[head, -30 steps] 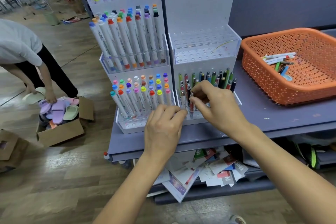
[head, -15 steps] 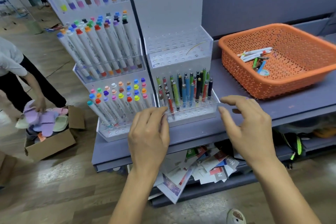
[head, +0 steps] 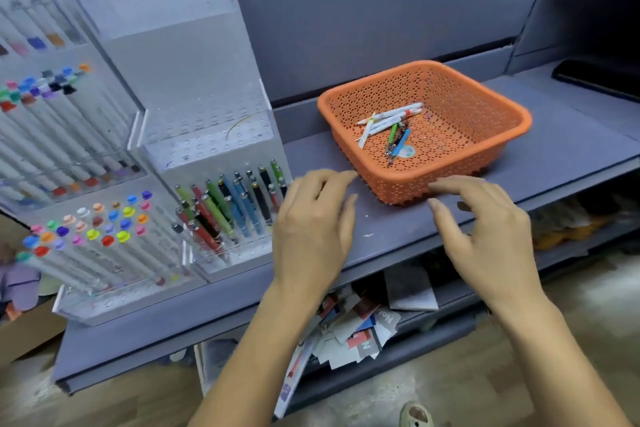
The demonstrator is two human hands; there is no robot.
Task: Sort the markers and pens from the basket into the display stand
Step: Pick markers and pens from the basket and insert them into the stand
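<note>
Over the front edge of the grey shelf (head: 391, 236), my left hand (head: 311, 232) and my right hand (head: 485, 239) hover with loose fingers, holding nothing; the orange basket (head: 467, 104) just behind them holds a few white markers (head: 391, 116) and pens (head: 398, 142); the display stand (head: 207, 128) is at the left end.

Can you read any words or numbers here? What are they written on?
"No": on a white card in the paper pile under the shelf, turned sideways.
Other papers in that pile: print too blurred to read.
Print on the markers in the stand: too blurred to read.
Round sticker in the basket: too small to read.
</note>
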